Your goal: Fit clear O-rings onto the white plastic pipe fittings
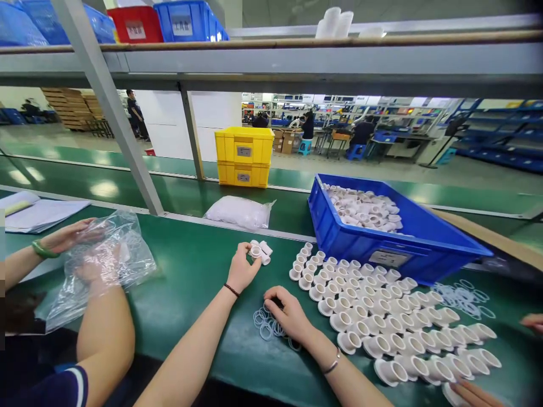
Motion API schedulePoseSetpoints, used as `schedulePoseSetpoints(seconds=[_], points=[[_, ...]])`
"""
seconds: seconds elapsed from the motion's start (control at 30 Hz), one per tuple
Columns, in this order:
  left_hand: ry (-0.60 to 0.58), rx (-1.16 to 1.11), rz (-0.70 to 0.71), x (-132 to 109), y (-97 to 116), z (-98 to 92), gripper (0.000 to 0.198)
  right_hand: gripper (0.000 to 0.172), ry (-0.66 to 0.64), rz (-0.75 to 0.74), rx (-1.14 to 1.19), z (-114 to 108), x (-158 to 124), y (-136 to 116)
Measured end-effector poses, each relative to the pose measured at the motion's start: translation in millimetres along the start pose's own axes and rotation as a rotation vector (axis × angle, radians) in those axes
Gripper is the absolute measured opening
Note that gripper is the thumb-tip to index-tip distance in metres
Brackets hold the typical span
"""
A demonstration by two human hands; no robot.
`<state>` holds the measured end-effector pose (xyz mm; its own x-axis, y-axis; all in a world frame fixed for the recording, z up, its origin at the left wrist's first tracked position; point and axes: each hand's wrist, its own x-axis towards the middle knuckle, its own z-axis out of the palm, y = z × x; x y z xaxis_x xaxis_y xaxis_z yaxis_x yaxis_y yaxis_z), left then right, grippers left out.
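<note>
Left grip (242, 273) holds white bushing (255, 252); open end faces the camera.

Smooth plastic fittings (399, 307), glossy blue plastic bin (352, 240), shiny crinkled film bag (127, 254), rings (266, 324) perhaps of rubber.

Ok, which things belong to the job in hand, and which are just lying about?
Likely part of it:
white pieces by the left hand
pale rings by the right hand
standing white pieces
blue bin of similar pieces

Apparently just lying about:
stacked yellow crates
papers
red bin
</note>
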<state>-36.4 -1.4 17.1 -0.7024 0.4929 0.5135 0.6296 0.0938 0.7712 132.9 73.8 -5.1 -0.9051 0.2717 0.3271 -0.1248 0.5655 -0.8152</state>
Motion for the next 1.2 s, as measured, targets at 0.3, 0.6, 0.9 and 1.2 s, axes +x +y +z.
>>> schedulePoseSetpoints(seconds=[0.3, 0.6, 0.9, 1.2], points=[[-0.271, -0.318, 0.003, -34.0, 26.9, 16.3, 0.031, 0.029, 0.298, 0.162, 0.188, -9.1, 21.3, 9.3], [-0.455, -0.340, -0.144, -42.4, 34.8, 18.8, 0.020, 0.024, 0.407, 0.096, 0.209, -7.9, 17.8, 22.1], [-0.530, -0.258, -0.153, -42.6, 36.6, 19.8, 0.016, 0.020, 0.479, 0.087, 0.029, -14.1, 15.1, 16.6], [-0.573, -0.170, -0.059, -44.9, 35.9, 19.5, 0.023, 0.020, 0.427, 0.015, 0.005, -16.5, 17.0, 21.0]])
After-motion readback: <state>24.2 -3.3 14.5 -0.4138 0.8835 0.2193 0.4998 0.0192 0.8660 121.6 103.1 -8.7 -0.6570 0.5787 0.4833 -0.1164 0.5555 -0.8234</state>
